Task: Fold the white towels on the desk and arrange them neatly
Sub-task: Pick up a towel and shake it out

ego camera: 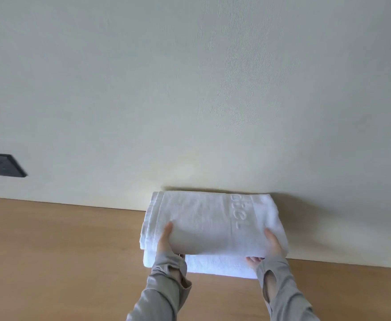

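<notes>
Nearest to you, both grey sleeves point(164, 281) reach forward over the wooden desk point(51, 251). Your left hand point(166, 239) and right hand point(274, 245) each clasp a near corner of the folded towel point(203, 223), thumbs on top and fingers tucked underneath, so both are closed on cloth. It sits on a second towel point(217, 266), whose near edge shows below it and rests on the desk close to the wall point(190, 89).

I count two white towels, both already folded; whether more lie out of view I cannot tell. Judging by its look, the upper one is soft, thick and light, and will sag or unfold if you lift it by one edge. Keep hold at both ends with fingers under all layers, and press down as you square it. Farther left on the wall is one dark socket plate point(2, 165).
</notes>
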Available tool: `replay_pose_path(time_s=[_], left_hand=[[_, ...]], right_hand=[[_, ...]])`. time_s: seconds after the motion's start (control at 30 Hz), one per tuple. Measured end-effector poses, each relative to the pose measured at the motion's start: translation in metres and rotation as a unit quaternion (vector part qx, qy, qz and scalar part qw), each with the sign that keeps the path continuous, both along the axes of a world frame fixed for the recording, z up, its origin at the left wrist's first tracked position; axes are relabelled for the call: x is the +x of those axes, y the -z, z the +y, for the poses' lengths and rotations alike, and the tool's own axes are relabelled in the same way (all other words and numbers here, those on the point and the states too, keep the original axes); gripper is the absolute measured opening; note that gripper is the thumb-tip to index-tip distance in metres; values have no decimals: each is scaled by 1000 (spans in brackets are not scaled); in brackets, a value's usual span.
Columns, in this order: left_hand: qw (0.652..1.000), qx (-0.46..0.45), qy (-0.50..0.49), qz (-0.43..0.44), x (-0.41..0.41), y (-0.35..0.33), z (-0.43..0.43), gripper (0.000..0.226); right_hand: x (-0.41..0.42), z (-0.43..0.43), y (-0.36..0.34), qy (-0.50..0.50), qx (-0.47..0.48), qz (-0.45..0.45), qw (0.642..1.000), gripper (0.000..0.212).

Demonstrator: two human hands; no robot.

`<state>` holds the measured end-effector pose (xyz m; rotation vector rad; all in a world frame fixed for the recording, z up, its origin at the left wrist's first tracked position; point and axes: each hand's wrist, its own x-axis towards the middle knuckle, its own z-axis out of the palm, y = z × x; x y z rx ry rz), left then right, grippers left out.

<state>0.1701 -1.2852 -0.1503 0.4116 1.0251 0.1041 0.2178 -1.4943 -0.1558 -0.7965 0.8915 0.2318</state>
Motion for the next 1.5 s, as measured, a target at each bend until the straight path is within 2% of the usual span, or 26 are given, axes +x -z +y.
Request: replay_pose_path(time_s=[0.13,0.23,0.33,0.47,0.6,0.73,0.8,0.9,1.0,1.13,1.37,1.5], left_hand=[[999,-2,-38,-31,-11,-17,5,46],[996,1,-63,-66,-25,-36,20,37],[991,2,-108,-82,-48,-54,44,44],[975,21,-181,-130,-87,-88,85,57],[950,40,-259,-167,-133,-124,130,55],[929,99,-298,-197,-202,-161,190,33],[910,89,-361,-183,-243,-175,218,41],[877,113,-416,-212,-306,-191,252,46],[852,136,-456,-217,-367,-203,290,40],[833,153,-484,-221,-443,-214,347,35],[799,183,-507,-265,-550,-227,450,47],[800,167,-515,-257,-590,-235,506,59]], right_hand=[[-12,12,-18,39,39,-59,997,36],[-20,30,-37,-8,72,-112,991,28],[-22,58,-60,-58,59,-139,987,22],[-31,113,-100,-131,64,-169,975,30],[-49,175,-130,-192,88,-198,957,34],[-97,259,-163,-251,119,-218,935,27],[-127,300,-177,-286,131,-221,923,26],[-177,359,-193,-336,146,-224,903,19],[-229,416,-207,-377,158,-241,880,19],[-298,493,-223,-421,180,-261,850,5],[-399,622,-238,-463,208,-233,829,10],[-435,682,-243,-471,209,-225,827,21]])
